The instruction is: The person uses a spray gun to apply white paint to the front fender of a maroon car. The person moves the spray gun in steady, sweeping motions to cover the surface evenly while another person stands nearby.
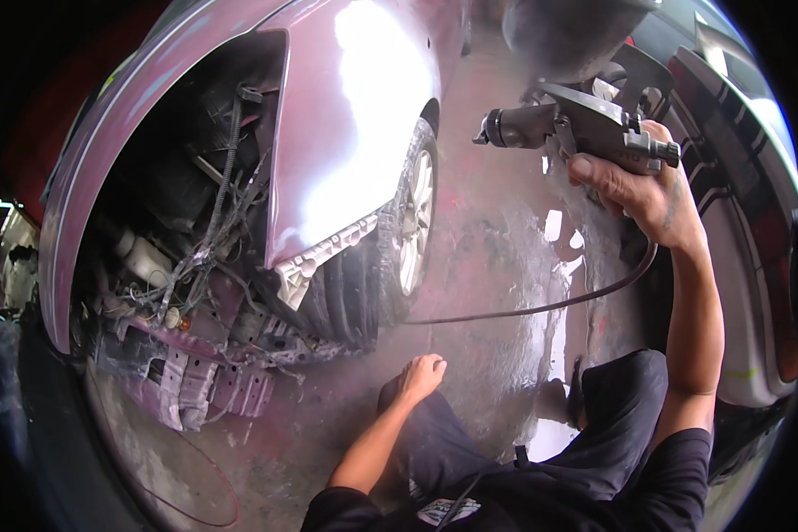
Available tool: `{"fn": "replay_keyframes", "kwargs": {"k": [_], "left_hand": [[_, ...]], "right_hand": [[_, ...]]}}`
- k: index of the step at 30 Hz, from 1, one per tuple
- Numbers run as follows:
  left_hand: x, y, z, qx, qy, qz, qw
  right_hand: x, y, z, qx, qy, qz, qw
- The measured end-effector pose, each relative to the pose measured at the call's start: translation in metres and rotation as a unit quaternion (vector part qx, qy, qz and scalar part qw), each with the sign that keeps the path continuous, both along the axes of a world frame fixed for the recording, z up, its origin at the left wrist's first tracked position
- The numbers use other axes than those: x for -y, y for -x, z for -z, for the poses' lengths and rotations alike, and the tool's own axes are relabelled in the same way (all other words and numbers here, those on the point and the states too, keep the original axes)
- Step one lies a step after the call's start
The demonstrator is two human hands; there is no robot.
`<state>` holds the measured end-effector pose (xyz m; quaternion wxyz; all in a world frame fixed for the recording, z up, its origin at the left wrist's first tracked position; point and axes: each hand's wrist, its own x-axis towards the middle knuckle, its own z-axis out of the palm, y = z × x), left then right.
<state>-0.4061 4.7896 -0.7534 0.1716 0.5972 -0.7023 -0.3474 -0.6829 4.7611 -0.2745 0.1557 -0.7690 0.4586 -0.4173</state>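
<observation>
My right hand point(661, 199), raised at the upper right, is wrapped round the handle of a grey metal spray gun point(594, 124). A dark cup point(576, 35) sits above the gun, and its nozzle points left toward the car. A thumb rests along the gun's near side. Facing the nozzle is a pinkish fender point(319, 115) with a bright white patch over much of it; how much of that is glare I cannot tell. Low in the middle, my left hand point(421, 377) rests closed by my left knee, with nothing seen in it.
A dark hose point(541, 306) runs from below my right hand toward the front wheel point(414, 208). At left the car's front end is stripped, with exposed wiring point(208, 239) and a bare bumper support point(182, 381). Car panels point(736, 230) stand at right. The floor point(488, 230) has shiny patches.
</observation>
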Motion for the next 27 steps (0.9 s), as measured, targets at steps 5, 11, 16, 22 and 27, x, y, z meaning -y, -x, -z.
{"fn": "replay_keyframes", "kwargs": {"k": [5, 11, 16, 22, 27], "left_hand": [[-0.002, 0.002, -0.005, 0.000, 0.006, 0.001, 1.000], [-0.002, 0.000, -0.001, 0.010, 0.012, 0.009, 1.000], [-0.003, 0.002, 0.000, 0.015, 0.013, 0.014, 1.000], [-0.003, 0.004, -0.003, 0.039, 0.004, 0.008, 0.999], [-0.003, 0.007, -0.002, 0.035, 0.003, 0.004, 0.999]], "right_hand": [[0.026, 0.002, 0.016, 0.028, 0.057, 0.079, 0.995], [0.052, 0.018, 0.036, 0.013, 0.081, 0.175, 0.981], [0.034, 0.027, 0.062, 0.058, 0.049, 0.121, 0.990], [-0.009, 0.028, 0.069, 0.069, -0.069, 0.003, 0.995], [0.005, 0.040, 0.080, 0.083, -0.103, -0.002, 0.991]]}}
